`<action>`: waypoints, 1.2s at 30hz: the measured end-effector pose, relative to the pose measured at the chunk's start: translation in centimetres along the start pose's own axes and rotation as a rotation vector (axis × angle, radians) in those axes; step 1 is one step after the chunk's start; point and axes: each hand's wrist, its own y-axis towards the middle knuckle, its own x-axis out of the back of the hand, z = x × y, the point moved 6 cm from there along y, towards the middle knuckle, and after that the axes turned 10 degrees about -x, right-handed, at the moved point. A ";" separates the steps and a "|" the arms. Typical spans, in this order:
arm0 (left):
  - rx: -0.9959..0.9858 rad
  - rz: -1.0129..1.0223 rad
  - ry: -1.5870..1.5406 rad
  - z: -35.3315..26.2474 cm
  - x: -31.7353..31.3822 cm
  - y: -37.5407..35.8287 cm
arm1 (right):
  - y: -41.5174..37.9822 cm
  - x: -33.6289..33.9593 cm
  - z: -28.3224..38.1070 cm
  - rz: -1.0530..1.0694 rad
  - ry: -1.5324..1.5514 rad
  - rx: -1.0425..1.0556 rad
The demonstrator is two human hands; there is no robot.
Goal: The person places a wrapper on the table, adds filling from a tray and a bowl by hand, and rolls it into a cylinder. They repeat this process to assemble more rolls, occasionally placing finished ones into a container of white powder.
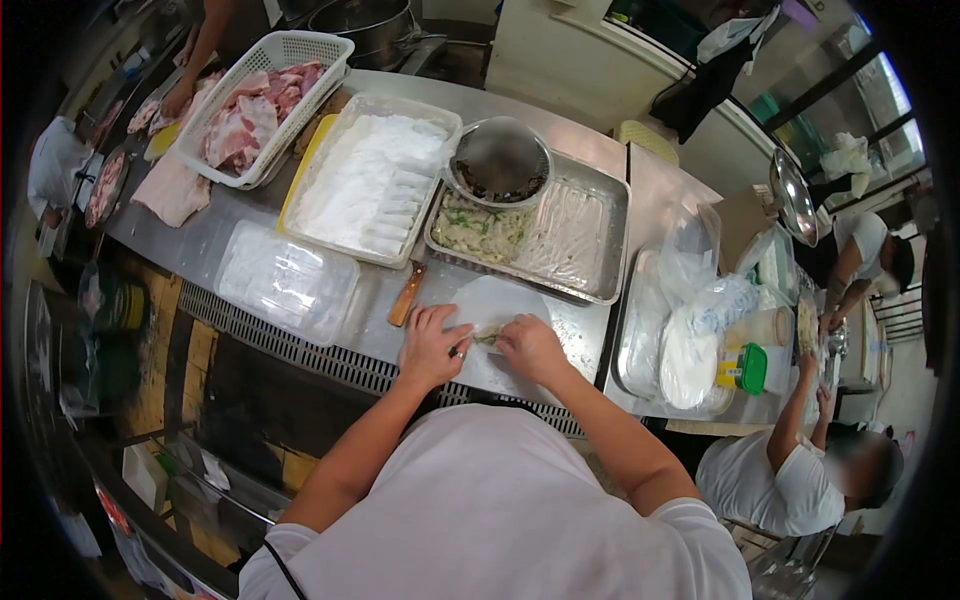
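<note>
On the steel counter in front of me lies a thin, whitish round wrapper [500, 297], with a small strip of greenish filling [488, 337] near its lower part. My left hand [431, 346] is at the left end of the filling, fingers curled and a small dark item by them that I cannot make out. At the right end, my right hand [531, 348] pinches with bent fingers. Just beyond my left hand lies a wooden-handled tool [407, 294]. A steel tray [617, 240] behind holds pale green-flecked filling, and a metal bowl [500, 165] of dark pieces rests on it.
A white tray [350, 165] of floury rolls and a clear plastic lid [285, 275] are left. Farther left is a basket [335, 50] of raw meat. Plastic bags [690, 290] and a green-lidded tub [742, 368] stand right. Co-workers [780, 475] work at the right and top left.
</note>
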 end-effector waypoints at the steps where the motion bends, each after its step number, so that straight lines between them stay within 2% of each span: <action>1: 0.002 -0.003 0.002 0.0 -0.1 0.1 | -0.1 -0.2 -0.4 -0.006 0.009 0.002; 5: 0.009 0.002 0.002 0.1 0.0 0.0 | 0.1 -1.1 -2.4 0.012 0.077 -0.043; 9: 0.001 -0.005 -0.001 0.0 -0.1 0.0 | 0.6 1.1 -1.6 0.094 0.058 -0.152; 12: 0.000 -0.010 0.002 0.0 -0.1 0.0 | 0.7 0.4 -0.3 0.133 0.033 0.013; 15: 0.000 -0.004 0.005 0.0 0.0 0.0 | 0.9 -1.2 -1.5 0.263 -0.117 0.009; 18: 0.011 -0.001 -0.006 0.0 0.0 0.0 | 0.2 -0.3 -1.6 0.160 -0.066 0.001; 24: 0.014 0.005 -0.020 0.6 0.0 0.0 | -0.5 0.3 -2.2 0.093 0.028 -0.050; 30: 0.074 0.013 -0.051 0.1 0.6 0.7 | 1.3 5.8 -3.7 -0.189 0.281 -0.232; 36: 0.060 0.051 0.005 0.8 -0.5 0.2 | 6.8 11.5 -2.2 -0.286 0.334 -0.251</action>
